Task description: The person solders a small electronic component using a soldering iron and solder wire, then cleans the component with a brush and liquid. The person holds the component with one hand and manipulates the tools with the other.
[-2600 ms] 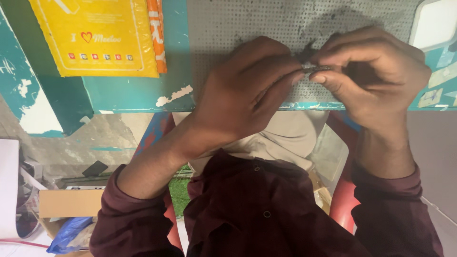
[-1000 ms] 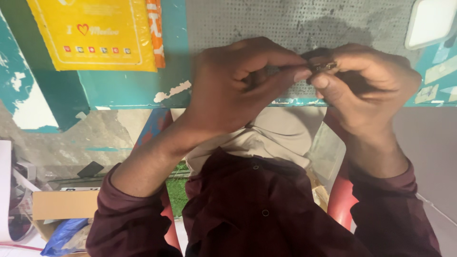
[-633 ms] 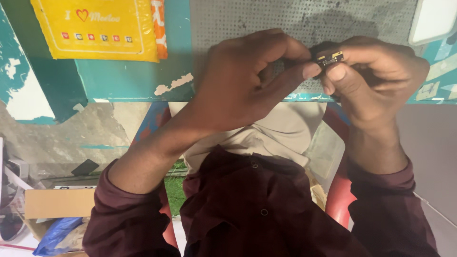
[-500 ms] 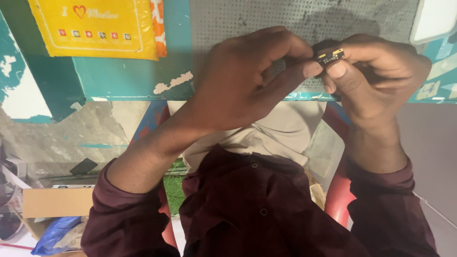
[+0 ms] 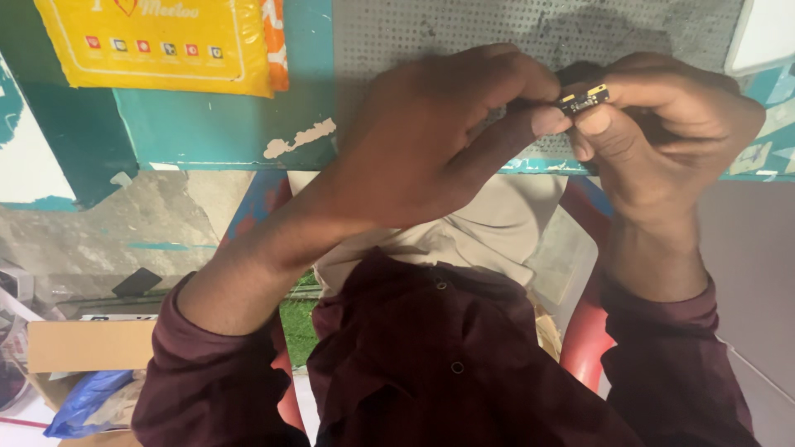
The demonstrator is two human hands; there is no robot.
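Above the grey mat (image 5: 431,33), both hands still pinch the small component (image 5: 583,100).

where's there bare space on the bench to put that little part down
The grey perforated mat is bare between the yellow packet and the left hand. Its right end is crowded: both hands, the right hand included, pinch the small dark part there.

Black and gold against grey and teal

A small black component (image 5: 583,100) with gold-coloured contacts; a grey mat (image 5: 431,33) patterned with fine dots; a teal table edge (image 5: 224,132), chipped pale in spots; a yellow package (image 5: 157,41) with an orange side; maroon sleeves (image 5: 215,381); a red chair (image 5: 584,348).
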